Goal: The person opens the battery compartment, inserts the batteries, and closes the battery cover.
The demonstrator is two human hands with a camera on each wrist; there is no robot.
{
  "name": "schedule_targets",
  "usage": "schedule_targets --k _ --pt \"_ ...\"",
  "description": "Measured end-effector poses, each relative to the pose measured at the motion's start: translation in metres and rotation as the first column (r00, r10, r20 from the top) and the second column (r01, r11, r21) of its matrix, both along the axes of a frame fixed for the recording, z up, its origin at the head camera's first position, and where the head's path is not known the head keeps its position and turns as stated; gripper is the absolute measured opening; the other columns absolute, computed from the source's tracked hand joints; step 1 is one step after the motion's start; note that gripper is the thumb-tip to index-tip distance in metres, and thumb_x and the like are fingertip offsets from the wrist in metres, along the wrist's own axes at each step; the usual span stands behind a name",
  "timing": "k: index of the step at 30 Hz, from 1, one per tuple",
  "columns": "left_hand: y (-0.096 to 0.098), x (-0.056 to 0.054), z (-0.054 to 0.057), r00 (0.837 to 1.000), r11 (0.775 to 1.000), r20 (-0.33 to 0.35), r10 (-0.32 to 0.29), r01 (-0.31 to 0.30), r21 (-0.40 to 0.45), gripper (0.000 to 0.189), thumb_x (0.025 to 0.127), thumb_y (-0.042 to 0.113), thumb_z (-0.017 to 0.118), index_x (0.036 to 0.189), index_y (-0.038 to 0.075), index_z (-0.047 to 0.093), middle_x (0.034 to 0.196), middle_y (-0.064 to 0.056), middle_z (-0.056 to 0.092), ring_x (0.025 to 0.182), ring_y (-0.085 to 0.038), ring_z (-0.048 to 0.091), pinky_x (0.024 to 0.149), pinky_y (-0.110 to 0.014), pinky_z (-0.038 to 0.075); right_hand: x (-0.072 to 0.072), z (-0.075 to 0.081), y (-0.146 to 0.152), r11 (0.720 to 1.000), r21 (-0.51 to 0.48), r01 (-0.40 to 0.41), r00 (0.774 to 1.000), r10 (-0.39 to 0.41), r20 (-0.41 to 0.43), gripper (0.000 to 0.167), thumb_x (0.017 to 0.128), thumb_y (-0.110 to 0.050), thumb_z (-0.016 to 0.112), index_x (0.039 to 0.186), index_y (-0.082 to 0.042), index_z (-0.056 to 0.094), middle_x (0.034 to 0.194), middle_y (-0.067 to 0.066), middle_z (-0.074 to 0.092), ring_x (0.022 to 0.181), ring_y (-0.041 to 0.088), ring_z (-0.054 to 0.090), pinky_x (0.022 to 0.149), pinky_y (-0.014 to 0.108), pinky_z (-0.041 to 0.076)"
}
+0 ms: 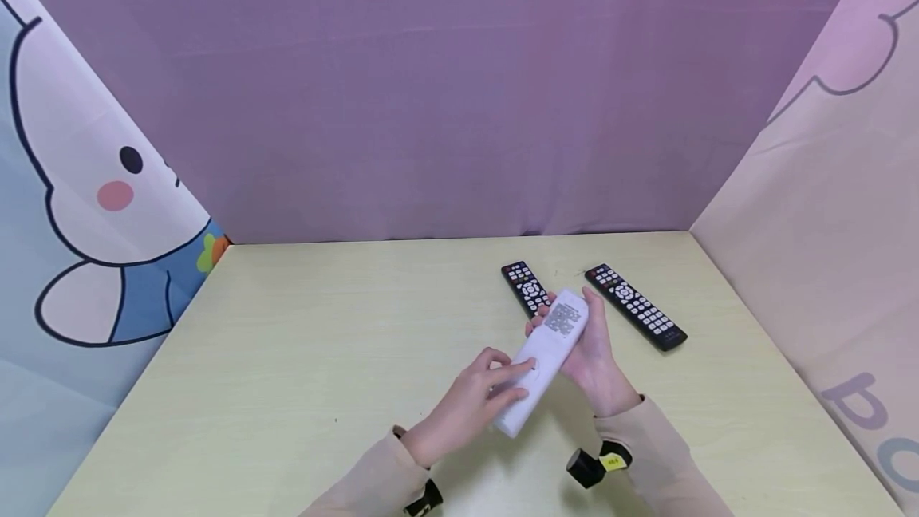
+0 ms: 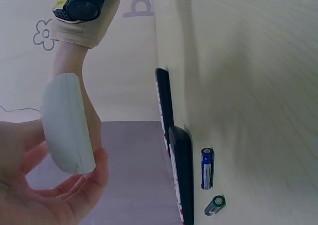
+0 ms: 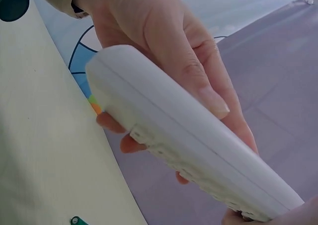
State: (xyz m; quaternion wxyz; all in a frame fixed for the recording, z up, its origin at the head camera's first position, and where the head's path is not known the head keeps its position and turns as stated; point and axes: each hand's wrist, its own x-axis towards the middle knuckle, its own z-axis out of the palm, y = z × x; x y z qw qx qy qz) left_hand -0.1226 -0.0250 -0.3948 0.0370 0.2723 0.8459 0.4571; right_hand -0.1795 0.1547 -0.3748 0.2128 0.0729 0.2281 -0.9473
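A white remote control (image 1: 549,353) is held tilted above the table, its back with a grey printed label facing up. My right hand (image 1: 594,361) grips its far end from the right, fingertips showing past the left edge. With thumb and fingers, my left hand (image 1: 470,397) holds the near part, one fingertip on the back. White buttons show on the remote's underside in the right wrist view. On the table lie a blue battery (image 2: 206,168) and a green battery (image 2: 215,205), seen in the left wrist view. Both are hidden in the head view.
Two black remote controls lie behind my hands: a shorter one (image 1: 526,286), partly covered, and a longer one (image 1: 635,307) to the right. The pale table (image 1: 301,341) meets a purple backdrop (image 1: 431,118) and printed side panels (image 1: 826,246).
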Motion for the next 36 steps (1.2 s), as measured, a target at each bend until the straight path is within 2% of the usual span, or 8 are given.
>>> schedule_targets --k 9,13,20,25,31,36 --pt "-0.0022 -0.0024 -0.0007 0.997 0.997 0.073 -0.038 0.032 0.074 0.034 0.087 0.009 0.053 0.121 0.011 0.054 0.106 -0.008 0.047 0.076 -0.007 0.049 0.063 -0.017 0.046 0.0004 -0.0005 0.001 1.0 -0.018 -0.004 1.0 0.004 -0.009 0.046 0.087 -0.055 0.035 0.099 -0.011 0.04 0.079 0.004 0.047 0.07 0.017 0.048 0.073 0.03 0.042" --pt "-0.0024 -0.0039 -0.0018 0.994 0.992 0.111 -0.014 -0.001 0.129 0.032 0.084 0.007 0.057 0.116 0.009 0.058 0.103 -0.007 0.051 0.076 -0.007 0.051 0.063 -0.018 0.047 0.0009 -0.0005 0.001 1.0 -0.016 -0.007 1.0 0.007 -0.01 0.045 0.087 -0.055 0.035 0.1 -0.011 0.039 0.079 0.004 0.048 0.07 0.017 0.048 0.073 0.03 0.042" --pt "-0.0024 -0.0044 -0.0025 0.988 0.981 0.144 0.063 -0.088 0.173 0.032 0.079 0.008 0.064 0.111 0.008 0.062 0.103 -0.009 0.058 0.066 -0.006 0.053 0.058 -0.019 0.048 0.0007 -0.0016 0.0 1.0 -0.003 -0.013 1.0 0.013 -0.018 0.046 0.087 -0.055 0.034 0.102 -0.012 0.039 0.078 0.004 0.049 0.071 0.017 0.048 0.073 0.03 0.042" --pt "-0.003 -0.0019 -0.0029 0.982 0.97 0.157 0.109 -0.14 0.199 0.03 0.08 0.012 0.064 0.11 0.008 0.063 0.104 -0.01 0.06 0.069 -0.008 0.055 0.061 -0.02 0.049 0.0011 -0.002 0.0007 1.0 -0.013 0.004 1.0 -0.004 -0.001 0.046 0.088 -0.055 0.033 0.103 -0.012 0.038 0.079 0.004 0.047 0.07 0.017 0.048 0.074 0.032 0.042" --pt "-0.0034 -0.0028 -0.0062 0.977 0.968 0.17 0.128 -0.16 0.192 0.024 0.082 0.012 0.061 0.106 0.007 0.065 0.105 -0.01 0.061 0.071 -0.008 0.055 0.062 -0.02 0.048 0.0021 -0.0021 0.001 1.0 -0.029 0.009 1.0 -0.008 0.008 0.046 0.088 -0.054 0.032 0.103 -0.011 0.038 0.08 0.005 0.047 0.07 0.017 0.048 0.074 0.032 0.043" --pt "-0.0027 -0.0028 -0.0022 0.976 0.964 0.17 0.133 -0.168 0.207 0.021 0.081 0.009 0.063 0.101 0.004 0.066 0.103 -0.012 0.062 0.071 -0.01 0.055 0.061 -0.019 0.048 0.0023 -0.0027 0.0007 0.999 -0.033 0.006 1.0 -0.006 -0.001 0.046 0.088 -0.055 0.031 0.102 -0.011 0.038 0.08 0.005 0.048 0.07 0.018 0.048 0.073 0.032 0.043"
